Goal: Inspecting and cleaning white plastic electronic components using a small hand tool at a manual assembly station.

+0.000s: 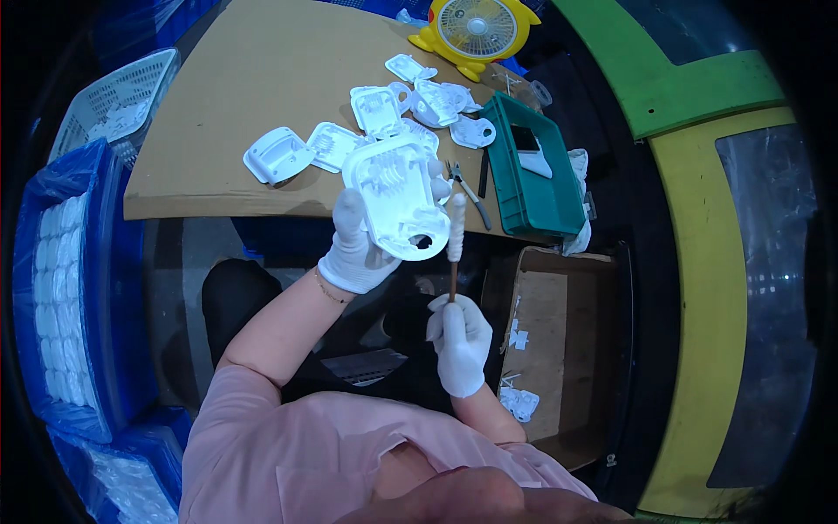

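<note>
My left hand (356, 249), in a white glove, grips a white molded plastic housing (393, 196). Its ribbed inner side faces up, and a round hole shows at its near end. Wrapped round the thin brown handle of a stick is my gloved right hand (463, 341). The stick's upper part (456, 236) is thick, white and bumpy, standing upright just right of the housing; I cannot tell whether they touch. Several similar white plastic parts (375, 109) lie on the table beyond my left hand, one of them (278, 155) farther left.
Pliers (471, 196) lie on the brown table (209, 113) beside a green crate (511, 170). A yellow fan (476, 31) stands at the far edge. Below right is a cardboard box (559, 349) with white scraps. Blue-lined bins (105, 262) and a white basket (70, 105) stand left.
</note>
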